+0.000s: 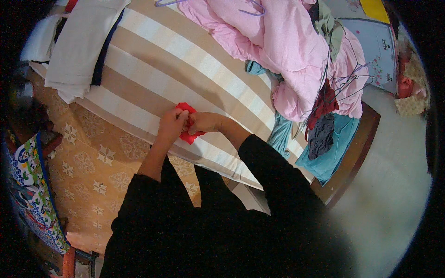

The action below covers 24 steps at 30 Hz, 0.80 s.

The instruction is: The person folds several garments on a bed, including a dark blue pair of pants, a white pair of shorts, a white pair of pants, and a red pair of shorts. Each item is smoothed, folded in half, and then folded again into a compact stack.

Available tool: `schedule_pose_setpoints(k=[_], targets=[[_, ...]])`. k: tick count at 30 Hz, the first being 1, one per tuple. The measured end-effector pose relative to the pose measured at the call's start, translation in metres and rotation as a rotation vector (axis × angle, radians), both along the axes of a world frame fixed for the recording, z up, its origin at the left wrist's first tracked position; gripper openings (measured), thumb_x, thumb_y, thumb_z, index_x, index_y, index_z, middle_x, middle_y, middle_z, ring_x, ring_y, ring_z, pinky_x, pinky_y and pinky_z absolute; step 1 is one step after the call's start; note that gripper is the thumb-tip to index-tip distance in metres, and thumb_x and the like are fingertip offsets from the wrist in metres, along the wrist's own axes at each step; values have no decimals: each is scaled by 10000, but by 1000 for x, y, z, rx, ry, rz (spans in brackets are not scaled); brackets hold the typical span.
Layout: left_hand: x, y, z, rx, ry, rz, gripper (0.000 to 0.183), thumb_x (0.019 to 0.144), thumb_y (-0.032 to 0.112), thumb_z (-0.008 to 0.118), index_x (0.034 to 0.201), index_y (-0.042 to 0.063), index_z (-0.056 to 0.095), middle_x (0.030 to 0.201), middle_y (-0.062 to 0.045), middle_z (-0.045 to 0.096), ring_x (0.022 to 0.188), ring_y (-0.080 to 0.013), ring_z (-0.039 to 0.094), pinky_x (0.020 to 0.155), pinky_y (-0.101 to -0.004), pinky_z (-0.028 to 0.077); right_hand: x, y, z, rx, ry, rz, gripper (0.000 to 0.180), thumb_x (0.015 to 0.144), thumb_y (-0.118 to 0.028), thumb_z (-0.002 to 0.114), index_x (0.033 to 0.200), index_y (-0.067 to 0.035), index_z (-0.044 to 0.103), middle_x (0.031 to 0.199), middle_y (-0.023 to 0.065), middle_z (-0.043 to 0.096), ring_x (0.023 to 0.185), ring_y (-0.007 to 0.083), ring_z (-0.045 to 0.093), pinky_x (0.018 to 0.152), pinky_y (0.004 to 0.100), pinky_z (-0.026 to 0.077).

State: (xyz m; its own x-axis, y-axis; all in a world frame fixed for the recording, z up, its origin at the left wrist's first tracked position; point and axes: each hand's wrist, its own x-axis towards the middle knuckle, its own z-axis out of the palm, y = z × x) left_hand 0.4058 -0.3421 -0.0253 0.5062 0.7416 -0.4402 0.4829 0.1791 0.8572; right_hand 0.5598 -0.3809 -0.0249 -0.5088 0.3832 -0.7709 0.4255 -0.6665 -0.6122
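Both hands meet over a striped bed sheet (149,83) near the bed's edge. Between them is a small bunched piece of bright red fabric (189,137). My left hand (171,125) grips its left side with bent fingers. My right hand (205,122) holds it from the right, fingertips close to those of the left. The red fabric shows above and below the fingers; its exact kind cannot be told. Part of it is hidden behind the hands.
A pink quilt (288,52) lies heaped at upper right, with wire hangers, dark red and grey garments and a teal cloth (333,149) beside it. Folded cream fabric (80,45) lies at upper left. A patterned cloth (34,187) hangs at far left above the patterned floor (94,156).
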Motion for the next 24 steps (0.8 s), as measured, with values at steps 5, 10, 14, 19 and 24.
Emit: schedule_pose_setpoints(k=[5,10,14,19,24], targets=[[-5,11,5,-269,-9,66,242,848,184,540,707,-8,582,605,-55,571,508,-133,557,478,-272,455,-8,-12,11,322,-277,-77,248,678,-160,631,852,-1,553,740,135,596,739,258,570,652,337,443],[-6,4,-3,-199,-31,38,228,847,152,535,744,-44,591,626,-84,593,528,-143,583,505,-274,477,-31,-40,47,586,-644,-201,169,697,-90,605,847,-19,576,771,178,596,765,364,549,682,430,452],[-7,3,-9,-179,-14,-11,231,850,143,528,754,-55,595,641,-101,607,535,-153,594,506,-279,481,-46,-48,44,559,-772,-191,125,719,-55,555,839,-31,580,748,194,577,769,366,541,682,426,450],[-8,3,-14,-333,-53,101,224,856,148,523,761,-43,591,633,-96,604,535,-148,598,486,-271,474,-37,-53,41,499,-492,-562,126,755,-103,561,826,-2,539,779,201,555,743,318,553,645,374,447],[-6,2,-17,-383,-39,113,215,857,150,528,764,-36,585,634,-90,598,520,-145,592,463,-264,464,-6,-55,40,340,-339,-155,199,790,-194,592,806,-10,519,716,141,544,655,219,534,595,333,429]])
